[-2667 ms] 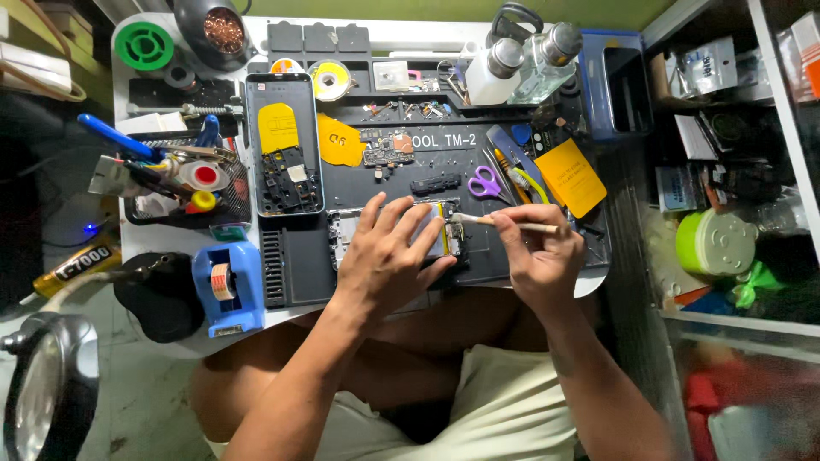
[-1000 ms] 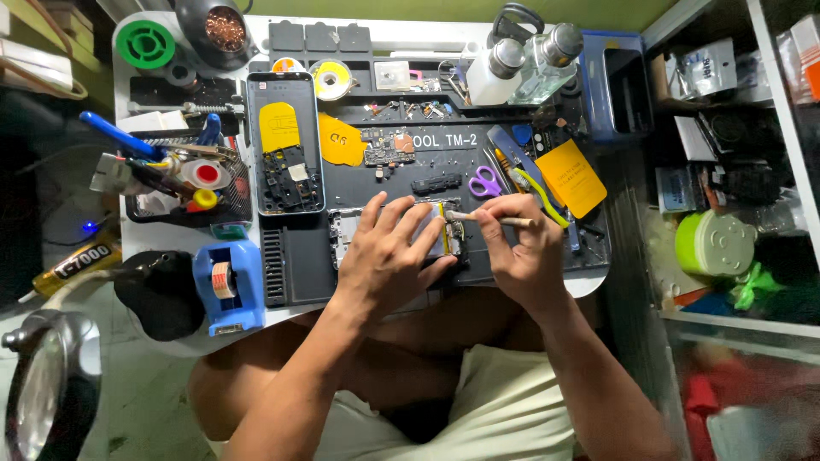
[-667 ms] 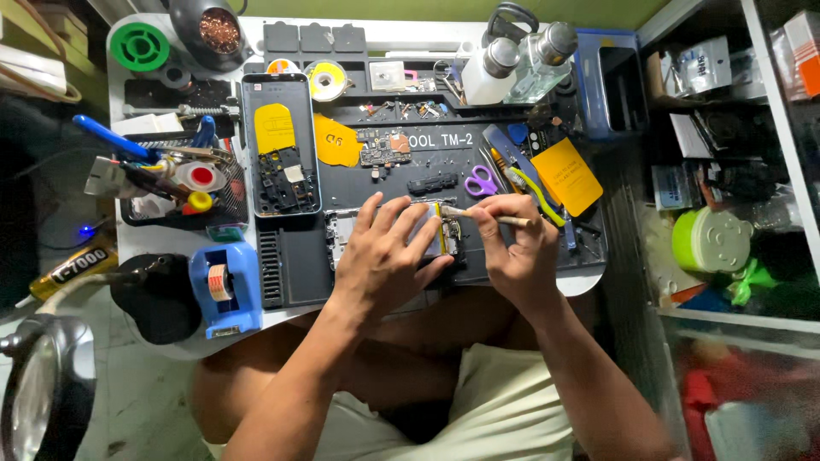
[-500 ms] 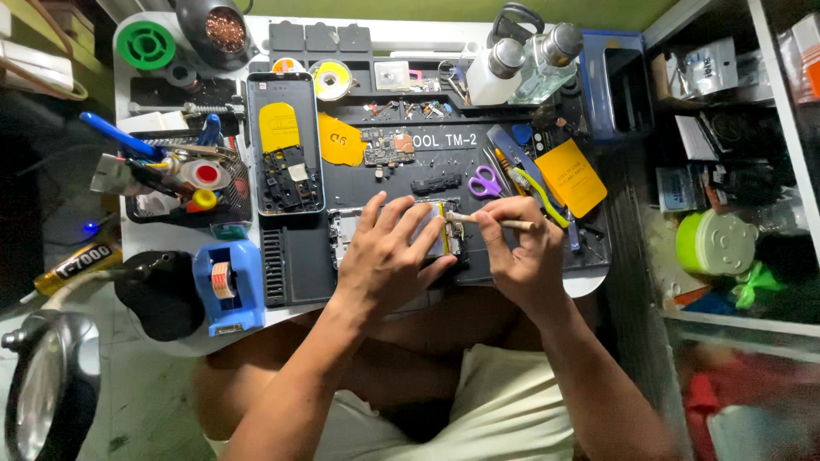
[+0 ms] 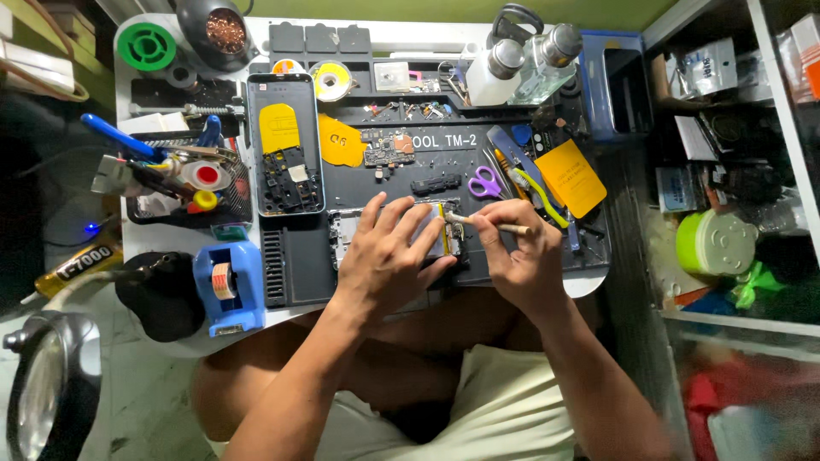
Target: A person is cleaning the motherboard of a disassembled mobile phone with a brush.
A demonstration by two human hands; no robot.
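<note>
Phone frame: an opened phone body lies flat on the dark work mat, at the mat's near edge, just in front of the person's knees.
Long axis: it runs left to right across the view, parallel to the table's near edge; one short end shows bare at the left, the other is near the brush tip at the right. Which end is the top of the phone cannot be told.
Left hand: the left hand lies palm down on the frame, fingers spread and pressed flat on it, covering most of its middle.
Right hand: the right hand pinches a small brush between thumb and fingertips, the other fingers curled in.
Brush direction: its pale handle lies nearly level, bristle end pointing left, touching the frame's right end beside a thin yellow strip.
Second phone: another opened phone lies farther back on the mat, long axis running away from the person, with a yellow pick-shaped piece on it.
Behind the hands: purple-handled scissors and a small circuit board rest on the mat, well clear of the frame.
Left side: a blue tape dispenser stands at the table's near left corner.
Right side: an orange card lies tilted at the mat's right edge.
</note>
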